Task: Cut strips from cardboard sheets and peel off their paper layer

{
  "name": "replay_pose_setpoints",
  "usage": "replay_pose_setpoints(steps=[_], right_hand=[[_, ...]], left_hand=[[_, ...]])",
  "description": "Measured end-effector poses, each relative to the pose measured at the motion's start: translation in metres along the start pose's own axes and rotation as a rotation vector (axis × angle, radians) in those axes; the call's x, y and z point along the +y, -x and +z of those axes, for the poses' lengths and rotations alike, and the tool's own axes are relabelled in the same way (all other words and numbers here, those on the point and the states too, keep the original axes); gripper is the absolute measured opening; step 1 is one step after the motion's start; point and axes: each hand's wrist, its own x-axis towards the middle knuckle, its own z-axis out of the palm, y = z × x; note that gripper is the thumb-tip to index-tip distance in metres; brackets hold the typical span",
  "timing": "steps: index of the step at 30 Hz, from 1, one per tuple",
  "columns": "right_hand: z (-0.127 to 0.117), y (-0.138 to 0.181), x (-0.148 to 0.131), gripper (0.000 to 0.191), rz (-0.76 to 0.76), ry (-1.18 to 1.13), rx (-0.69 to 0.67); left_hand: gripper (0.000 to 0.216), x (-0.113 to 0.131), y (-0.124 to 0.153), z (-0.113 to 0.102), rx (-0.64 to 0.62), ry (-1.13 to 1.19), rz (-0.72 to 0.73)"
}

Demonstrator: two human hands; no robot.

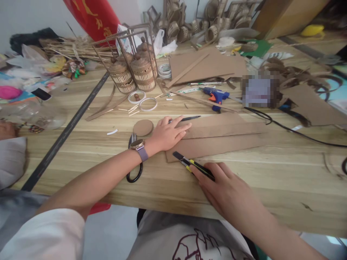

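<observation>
Nearest, below right of centre: right hand (225, 180), fingers closed round a box cutter (202, 169), blade aimed up and left. The blade end lies over the left end of the lower cardboard strip (217, 147); contact cannot be told.

Centre of frame: strip runs left to right, rising slightly rightward, with the upper cardboard strip (227, 125) alongside on its far side. From the right fingers, the lower strip lies just up-frame; the cutter slants across its long axis.

Left hand (166, 133) is the nearer to the strips: palm down, fingers spread, reaching over the left end of the upper one. A black pen (191, 118) passes partly beneath the fingers.

Left of centre: scissors (135, 178) partly hidden under the wrist; cardboard disc (143, 128) just beyond.

Farther, upper right of centre: blue glue gun (217, 95). Upper left of centre: framed woven baskets (143, 74).
</observation>
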Motion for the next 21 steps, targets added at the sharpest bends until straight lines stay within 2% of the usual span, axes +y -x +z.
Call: replay_pose_setpoints(steps=[21], right_hand=[[-0.0015,-0.002,-0.0009,0.048,-0.029,-0.064,-0.037]], left_hand=[[0.043,-0.0001,0.0005,0.0009,0.01,0.001,0.005]])
